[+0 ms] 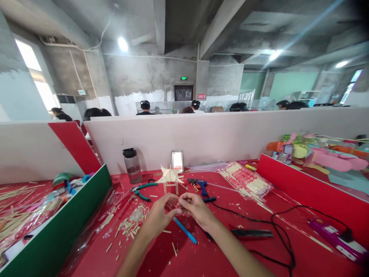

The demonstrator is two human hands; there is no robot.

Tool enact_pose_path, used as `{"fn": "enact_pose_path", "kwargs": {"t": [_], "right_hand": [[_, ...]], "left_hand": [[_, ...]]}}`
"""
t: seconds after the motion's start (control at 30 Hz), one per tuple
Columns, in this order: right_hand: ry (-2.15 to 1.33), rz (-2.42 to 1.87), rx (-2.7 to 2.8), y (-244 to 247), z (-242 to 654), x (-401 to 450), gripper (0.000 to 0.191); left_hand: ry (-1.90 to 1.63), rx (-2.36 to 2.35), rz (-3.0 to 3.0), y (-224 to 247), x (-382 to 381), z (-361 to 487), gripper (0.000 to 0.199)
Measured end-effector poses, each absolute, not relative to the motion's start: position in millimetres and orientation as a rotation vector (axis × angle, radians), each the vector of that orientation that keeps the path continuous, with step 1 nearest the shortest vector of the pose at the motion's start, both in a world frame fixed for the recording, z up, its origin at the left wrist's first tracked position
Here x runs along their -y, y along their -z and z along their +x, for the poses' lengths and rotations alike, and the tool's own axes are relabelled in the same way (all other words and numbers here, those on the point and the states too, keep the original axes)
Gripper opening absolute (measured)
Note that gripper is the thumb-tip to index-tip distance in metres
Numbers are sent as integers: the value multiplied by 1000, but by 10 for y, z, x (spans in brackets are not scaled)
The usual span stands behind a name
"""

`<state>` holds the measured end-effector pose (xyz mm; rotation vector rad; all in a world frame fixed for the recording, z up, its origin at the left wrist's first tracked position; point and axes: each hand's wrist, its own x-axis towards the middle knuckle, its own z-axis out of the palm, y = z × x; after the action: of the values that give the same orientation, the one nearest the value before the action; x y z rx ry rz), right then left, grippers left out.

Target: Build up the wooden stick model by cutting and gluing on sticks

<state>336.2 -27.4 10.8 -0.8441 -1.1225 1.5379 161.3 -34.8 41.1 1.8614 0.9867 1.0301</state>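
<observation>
My left hand [165,212] and my right hand [196,207] meet over the red table, fingertips pinched close together. Whatever lies between the fingers is too small to make out. Just beyond them stands a small pavilion model [170,177] of pale wooden sticks, with a flared roof on thin posts. Below the hands lies a blue pen-like stick [186,231]. To the left rest green-handled pliers [144,188], near a heap of cut stick pieces [134,221]. A blue glue gun [201,186] lies behind my right hand.
A water bottle [132,165] stands at the back left. Packed wooden sticks [245,181] lie at the right, with a black utility knife [252,233], a purple power strip [336,238] and a looping black cable [276,221]. Green [63,227] and red [311,196] dividers flank the table.
</observation>
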Motion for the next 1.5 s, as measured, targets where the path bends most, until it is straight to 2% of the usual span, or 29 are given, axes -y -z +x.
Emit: {"fn": "enact_pose_path", "kwargs": {"t": [0.13, 0.4, 0.57, 0.77, 0.9, 1.13, 1.33, 1.5], "right_hand": [[-1577, -907, 1053, -104, 3355, 351, 41], [-1800, -874, 841, -37, 3491, 411, 30], [-1925, -839, 718, -34, 3538, 422, 22], [-1875, -762, 913, -103, 3660, 430, 32], [-1770, -810, 937, -103, 3726, 390, 31], [-1672, -829, 946, -70, 3741, 332, 27], [-1658, -848, 987, -70, 3748, 332, 29], [-1651, -856, 1019, -99, 3732, 359, 30]], "left_hand": [[-1157, -1089, 1975, -301, 331, 1683, 22], [-986, -1113, 2402, -199, 364, 1617, 34], [-1008, -1097, 2637, -151, 358, 1611, 30], [-1046, -1355, 2600, -357, 259, 1375, 27], [-1080, -1493, 2508, -563, 126, 878, 32], [-664, -1986, 2300, -728, 162, 292, 20], [-526, -1980, 2323, -716, 162, 251, 31], [-367, -1948, 2287, -659, 130, 227, 23]]}}
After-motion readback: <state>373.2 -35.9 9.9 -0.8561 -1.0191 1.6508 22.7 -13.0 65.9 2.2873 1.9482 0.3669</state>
